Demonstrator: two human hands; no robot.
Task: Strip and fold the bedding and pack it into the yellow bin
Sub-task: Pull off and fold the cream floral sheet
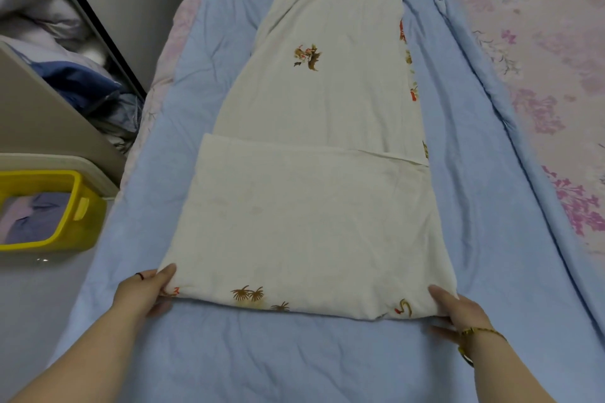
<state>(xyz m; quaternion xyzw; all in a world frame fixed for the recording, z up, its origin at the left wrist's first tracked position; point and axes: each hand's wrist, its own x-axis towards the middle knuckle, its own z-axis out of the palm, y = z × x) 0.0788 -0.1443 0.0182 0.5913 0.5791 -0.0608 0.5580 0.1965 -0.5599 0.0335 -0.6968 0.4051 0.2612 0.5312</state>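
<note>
A long cream sheet (314,206) with small red and brown prints lies lengthwise down the bed, its near end folded back over itself. My left hand (147,291) grips the near left corner of that fold. My right hand (455,307) grips the near right corner. Under the sheet spreads a light blue quilt (294,357). The yellow bin (49,209) stands on the floor at the left of the bed, with bluish and pale folded cloth inside it.
A pink floral cover (550,75) lies along the bed's right side. A beige cabinet (39,114) stands behind the bin, with heaped blue and white bedding (72,75) beside it. The grey floor (36,298) shows at the lower left.
</note>
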